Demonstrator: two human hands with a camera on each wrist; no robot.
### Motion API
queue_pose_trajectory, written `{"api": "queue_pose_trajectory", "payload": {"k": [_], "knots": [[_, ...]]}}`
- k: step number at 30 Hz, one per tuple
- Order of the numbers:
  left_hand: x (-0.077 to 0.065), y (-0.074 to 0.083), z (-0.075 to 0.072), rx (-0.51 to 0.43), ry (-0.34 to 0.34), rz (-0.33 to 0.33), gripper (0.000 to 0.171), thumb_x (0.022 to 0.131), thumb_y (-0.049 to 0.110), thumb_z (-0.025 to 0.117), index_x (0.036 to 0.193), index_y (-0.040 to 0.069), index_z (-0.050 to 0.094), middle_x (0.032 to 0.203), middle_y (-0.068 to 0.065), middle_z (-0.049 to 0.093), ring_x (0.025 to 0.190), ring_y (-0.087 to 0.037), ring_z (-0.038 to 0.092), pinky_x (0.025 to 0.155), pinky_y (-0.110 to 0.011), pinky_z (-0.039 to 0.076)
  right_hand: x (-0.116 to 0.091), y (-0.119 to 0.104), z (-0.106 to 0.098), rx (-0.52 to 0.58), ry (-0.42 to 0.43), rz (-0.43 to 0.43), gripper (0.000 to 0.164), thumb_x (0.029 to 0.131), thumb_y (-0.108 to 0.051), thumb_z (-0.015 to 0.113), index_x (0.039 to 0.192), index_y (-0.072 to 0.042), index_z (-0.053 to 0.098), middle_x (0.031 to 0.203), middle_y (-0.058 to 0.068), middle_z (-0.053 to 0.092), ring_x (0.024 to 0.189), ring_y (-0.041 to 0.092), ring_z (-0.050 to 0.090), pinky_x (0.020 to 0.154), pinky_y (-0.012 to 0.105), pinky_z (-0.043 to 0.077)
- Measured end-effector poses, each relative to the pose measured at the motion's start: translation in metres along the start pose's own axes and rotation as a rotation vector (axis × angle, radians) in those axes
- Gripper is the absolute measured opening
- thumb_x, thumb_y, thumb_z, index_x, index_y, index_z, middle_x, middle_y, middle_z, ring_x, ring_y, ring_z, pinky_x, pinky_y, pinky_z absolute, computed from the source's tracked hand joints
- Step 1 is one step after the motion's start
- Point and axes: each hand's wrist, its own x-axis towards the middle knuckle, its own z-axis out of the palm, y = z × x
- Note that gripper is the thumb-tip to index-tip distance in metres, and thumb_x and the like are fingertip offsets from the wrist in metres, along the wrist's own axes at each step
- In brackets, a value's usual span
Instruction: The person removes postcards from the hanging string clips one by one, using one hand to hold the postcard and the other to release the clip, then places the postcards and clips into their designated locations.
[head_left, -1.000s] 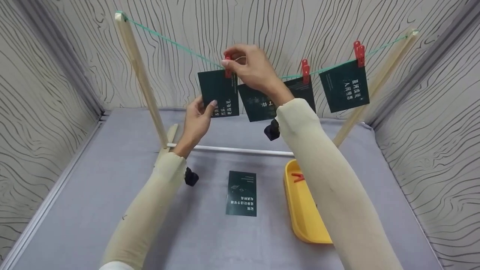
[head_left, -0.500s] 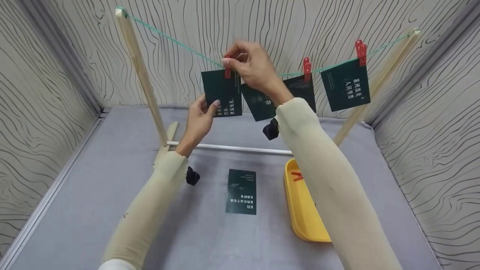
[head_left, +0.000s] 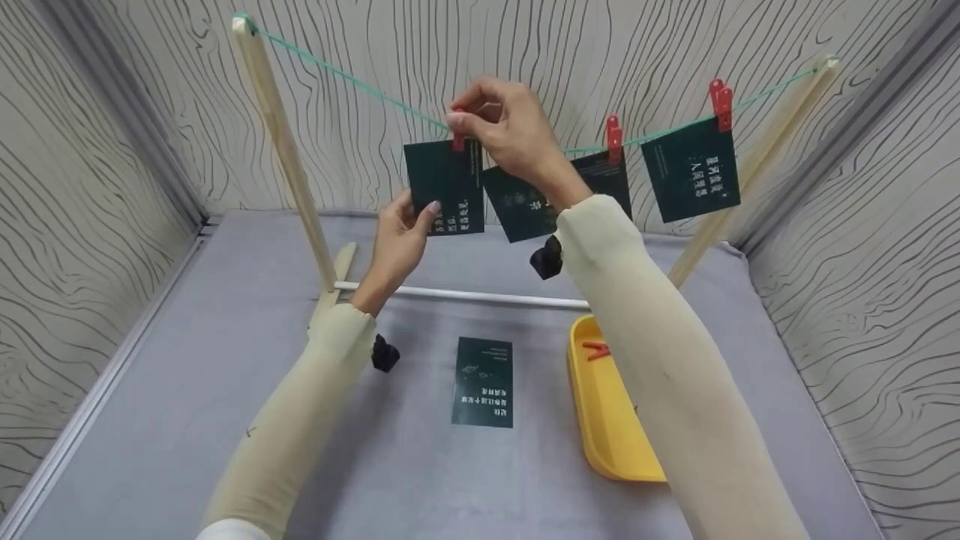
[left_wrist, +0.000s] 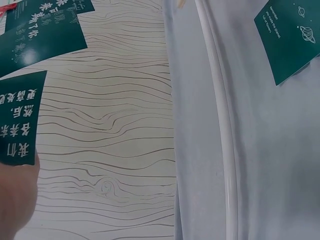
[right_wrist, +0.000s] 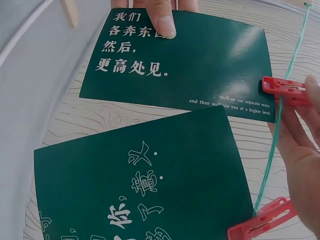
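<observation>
My left hand [head_left: 400,240] pinches the lower left edge of a dark green printed card [head_left: 439,180], thumb on its front. At the card's top edge, my right hand [head_left: 517,131] pinches a red clothespin [right_wrist: 282,89] between thumb and fingers. The clothespin's tip overlaps the card and crosses the green string [head_left: 345,77] in the right wrist view. Beside it hangs a second green card [right_wrist: 140,175], clipped by another red clothespin [right_wrist: 262,218] and partly hidden behind the right wrist in the head view. A third card [head_left: 691,171] hangs farther right under its own clothespin [head_left: 721,106].
Wooden posts [head_left: 281,142] hold the string at both ends, with a white rod [head_left: 480,297] low between them. One more green card [head_left: 484,382] lies on the grey cloth. A yellow tray [head_left: 581,420] with a red clothespin [head_left: 596,350] stands right, partly under the sleeve.
The held card and my left hand have shifted slightly right. My right fingers have moved a little up and right, keeping hold of the clothespin. The other hung cards look nearly unmoved.
</observation>
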Motion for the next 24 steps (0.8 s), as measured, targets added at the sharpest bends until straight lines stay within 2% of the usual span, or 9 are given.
{"api": "queue_pose_trajectory", "payload": {"k": [8,16,24], "knots": [[0.0,0.001,-0.001,0.019,0.004,-0.029,0.037,0.107,0.013,0.061,0.142,0.002,0.061,0.13,-0.019,0.074,0.117,-0.022,0.073,0.098,-0.025,0.058,0.001,0.0,-0.004,0.014,0.026,-0.011,0.024,0.102,-0.022,0.07,0.119,-0.005,0.072,0.119,0.012,0.073,0.113,0.021,0.075,0.112,0.032,0.054],[-0.001,0.0,-0.003,0.025,-0.014,-0.034,0.039,0.107,0.013,0.062,0.144,0.004,0.06,0.128,-0.017,0.075,0.107,-0.012,0.073,0.086,-0.018,0.055,-0.004,-0.001,-0.008,0.041,0.052,-0.049,0.023,0.102,-0.018,0.069,0.121,-0.004,0.071,0.12,0.012,0.073,0.114,0.02,0.075,0.107,0.029,0.057],[-0.003,-0.003,-0.005,0.031,-0.027,-0.047,0.037,0.107,0.013,0.061,0.143,0.004,0.061,0.127,-0.016,0.076,0.111,-0.019,0.075,0.092,-0.021,0.059,-0.007,-0.001,-0.011,0.081,0.082,-0.063,0.025,0.102,-0.016,0.069,0.121,-0.001,0.07,0.117,0.012,0.073,0.111,0.019,0.076,0.107,0.028,0.057]]}}
